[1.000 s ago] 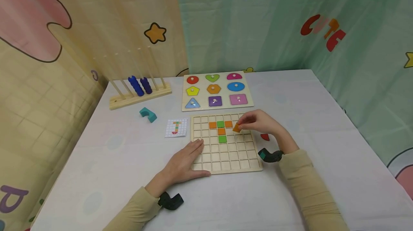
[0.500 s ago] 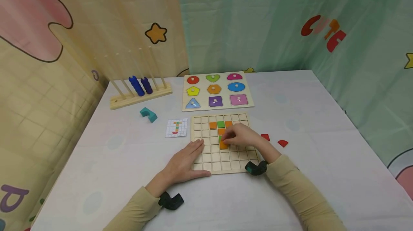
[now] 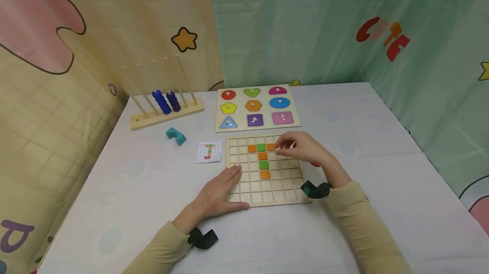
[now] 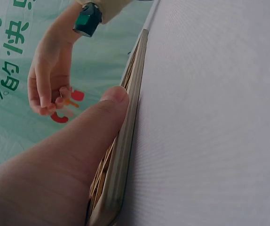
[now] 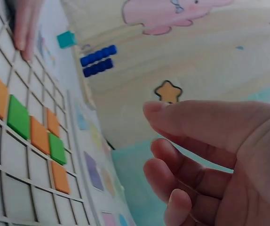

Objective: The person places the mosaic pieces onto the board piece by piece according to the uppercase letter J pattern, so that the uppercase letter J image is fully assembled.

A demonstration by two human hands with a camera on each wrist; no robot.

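Observation:
A wooden grid board (image 3: 275,199) lies on the table, with orange and green square tiles in its cells forming a T. The lowest is an orange tile (image 3: 265,174), under a green tile (image 3: 264,165). My left hand (image 3: 217,191) rests flat on the board's left side, its thumb (image 4: 114,101) along the near edge. Over the board's right part hovers my right hand (image 3: 302,146), its fingers loosely bent. In the right wrist view a gap shows between its thumb (image 5: 191,117) and fingers, with nothing held.
A small card (image 3: 209,151) printed with a coloured pattern lies left of the board. Behind are a knobbed shape puzzle (image 3: 220,127) and a peg stand (image 3: 137,125) with blue beads. A teal arch block (image 3: 175,136) sits near the stand. My right wrist mostly hides a red piece (image 3: 315,164).
My right hand brought an orange tile down into the cell below the lower green one, let it go, then lifted back up and right. My left hand has stayed put.

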